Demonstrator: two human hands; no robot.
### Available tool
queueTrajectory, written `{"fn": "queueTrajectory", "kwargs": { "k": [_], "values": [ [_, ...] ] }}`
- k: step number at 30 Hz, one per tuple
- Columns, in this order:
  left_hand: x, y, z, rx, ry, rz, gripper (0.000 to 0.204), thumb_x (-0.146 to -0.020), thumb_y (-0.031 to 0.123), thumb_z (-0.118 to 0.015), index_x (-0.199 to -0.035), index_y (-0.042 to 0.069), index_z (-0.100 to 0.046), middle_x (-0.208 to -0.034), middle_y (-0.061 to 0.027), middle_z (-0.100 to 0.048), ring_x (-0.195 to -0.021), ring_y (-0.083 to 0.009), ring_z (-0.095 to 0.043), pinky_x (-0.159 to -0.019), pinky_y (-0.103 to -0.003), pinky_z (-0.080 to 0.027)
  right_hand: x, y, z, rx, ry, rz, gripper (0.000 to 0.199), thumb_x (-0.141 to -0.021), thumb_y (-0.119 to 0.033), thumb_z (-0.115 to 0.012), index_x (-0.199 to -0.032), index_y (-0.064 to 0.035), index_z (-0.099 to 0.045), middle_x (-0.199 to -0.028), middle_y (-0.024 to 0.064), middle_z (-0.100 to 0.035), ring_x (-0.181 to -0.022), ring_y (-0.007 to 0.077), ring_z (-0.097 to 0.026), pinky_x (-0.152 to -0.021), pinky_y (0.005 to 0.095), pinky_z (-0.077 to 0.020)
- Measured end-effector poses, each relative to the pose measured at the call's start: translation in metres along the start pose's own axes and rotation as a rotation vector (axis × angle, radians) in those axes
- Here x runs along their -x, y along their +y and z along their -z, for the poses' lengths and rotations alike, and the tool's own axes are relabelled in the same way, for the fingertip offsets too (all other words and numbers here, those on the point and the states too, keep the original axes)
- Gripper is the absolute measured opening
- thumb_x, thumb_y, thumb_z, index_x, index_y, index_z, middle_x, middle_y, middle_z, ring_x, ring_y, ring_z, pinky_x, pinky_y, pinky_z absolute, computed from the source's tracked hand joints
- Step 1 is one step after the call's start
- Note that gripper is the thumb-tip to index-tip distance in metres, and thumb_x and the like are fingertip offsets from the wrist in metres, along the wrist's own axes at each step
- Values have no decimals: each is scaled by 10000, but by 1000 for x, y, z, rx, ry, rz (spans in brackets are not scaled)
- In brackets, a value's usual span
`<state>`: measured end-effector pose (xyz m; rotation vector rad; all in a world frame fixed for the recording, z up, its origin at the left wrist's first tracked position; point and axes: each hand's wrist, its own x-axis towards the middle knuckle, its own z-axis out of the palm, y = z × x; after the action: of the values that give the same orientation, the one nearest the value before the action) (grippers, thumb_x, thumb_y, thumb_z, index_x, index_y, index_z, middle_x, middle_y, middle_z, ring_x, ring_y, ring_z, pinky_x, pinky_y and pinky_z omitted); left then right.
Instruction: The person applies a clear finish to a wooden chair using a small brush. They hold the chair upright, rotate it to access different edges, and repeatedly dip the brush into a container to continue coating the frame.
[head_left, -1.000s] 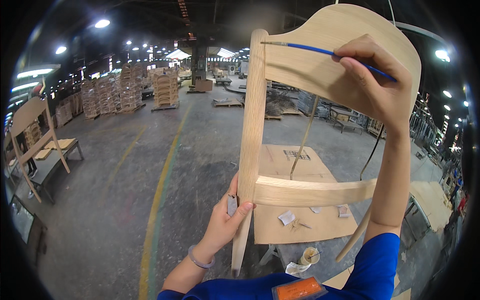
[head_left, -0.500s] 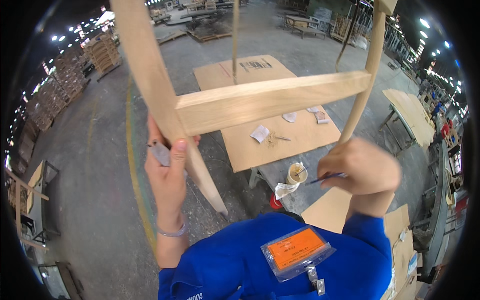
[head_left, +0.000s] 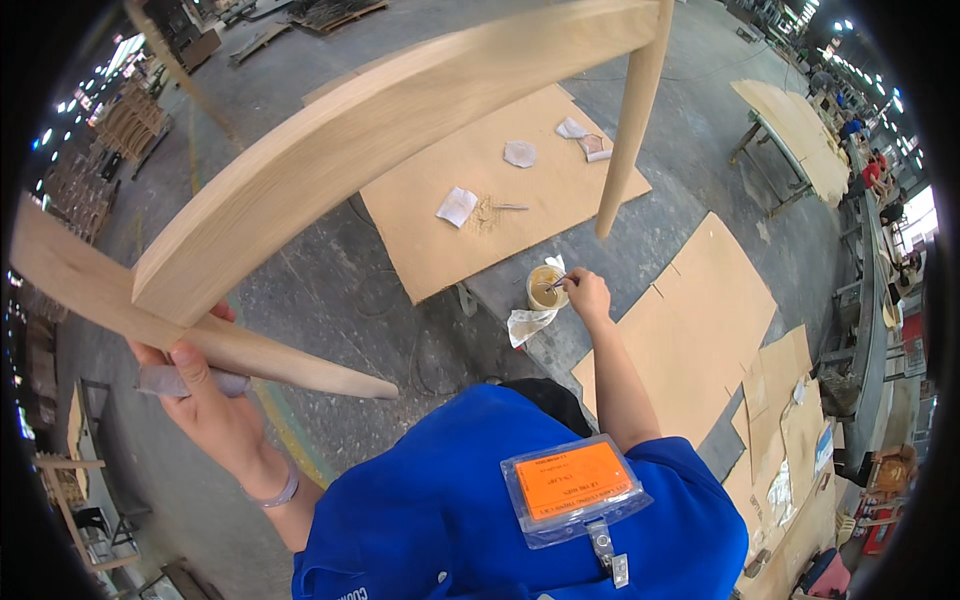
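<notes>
A: What has the left hand (head_left: 205, 400) got?

B: It is closed round a pale wooden chair frame (head_left: 330, 160), gripping one leg of it, thumb on top. The same hand pinches a small grey pad (head_left: 170, 381), maybe sandpaper, against the underside of that leg. A thin band sits on the wrist.

A: And how does the frame lie?

B: Lifted clear of the floor and tilted. A broad curved rail runs up and away from the left hand, and a round tapered leg (head_left: 630, 120) hangs down at its far end, above the right hand.

A: The right hand (head_left: 588, 297)?

B: Stretched forward and down, fingers closed narrow on a small brush (head_left: 556, 285). The brush tip rests at the rim of a small round pot (head_left: 545, 287) of tan paste, just left of the hand. A crumpled white rag (head_left: 530, 322) lies touching the pot, nearer the person.

A: What is around there?

B: Beyond the right hand lies a plywood sheet (head_left: 560, 200) with scraps of paper (head_left: 457, 205) and a thin metal tool (head_left: 508, 207). To the right of the hand, cardboard sheets (head_left: 700, 330) lie flat. An orange badge in a clear sleeve (head_left: 575, 487) hangs on the blue shirt (head_left: 440, 500).
</notes>
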<state>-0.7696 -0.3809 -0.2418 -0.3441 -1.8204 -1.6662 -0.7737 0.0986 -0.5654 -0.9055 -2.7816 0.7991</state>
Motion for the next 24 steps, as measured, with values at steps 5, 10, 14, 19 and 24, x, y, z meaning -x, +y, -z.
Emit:
{"fn": "queueTrajectory", "kwargs": {
  "k": [5, 10, 14, 19, 24],
  "values": [
    [1, -7, -7, -28, 32, -29, 753, -1113, 446, -621, -1657, 7, -341, -1254, -190, -669, -1106, -251, -682, -997, -414, -554, -8, 21, -46, 35, -62, -18, 209, -913, -321, -792, -1033, -152, -823, -994, 158, -812, -960, 377, -780, -857, 505, -610],
    [5, -6, -9, -30, 67, 3, 702, -1118, 442, -614, -1638, 38, -375, -1222, -186, -684, -1147, -275, -688, -1038, -432, -543, -13, 25, -46, 37, -47, 11, 202, -924, -310, -780, -1033, -147, -829, -970, 143, -816, -941, 358, -783, -838, 478, -608],
    [7, -4, -9, -33, 96, 16, 666, -1124, 421, -609, -1631, 50, -385, -1213, -183, -686, -1135, -272, -683, -1028, -438, -542, -12, 26, -2, -291, 0, -18, 203, -955, -244, -734, -1002, -62, -810, -858, 83, -821, -787, 208, -759, -708, 348, -570],
    [9, -2, -6, -86, 119, 49, 751, -1123, 459, -591, -1667, 23, -312, -1292, -205, -665, -1110, -284, -698, -987, -451, -556, 9, 53, 41, -967, -491, -278, 145, -992, -192, -726, -986, -55, -772, -874, 35, -792, -633, 55, -583, -593, 250, -451],
    [7, 1, 0, -59, 57, 8, 673, -1131, 441, -584, -1622, 32, -373, -1190, -198, -689, -1079, -275, -684, -980, -435, -540, 35, 88, -29, -857, -425, -590, 126, -1025, -177, -726, -1012, -53, -746, -906, 56, -790, -715, 99, -666, -663, 299, -580]
  ]
}}
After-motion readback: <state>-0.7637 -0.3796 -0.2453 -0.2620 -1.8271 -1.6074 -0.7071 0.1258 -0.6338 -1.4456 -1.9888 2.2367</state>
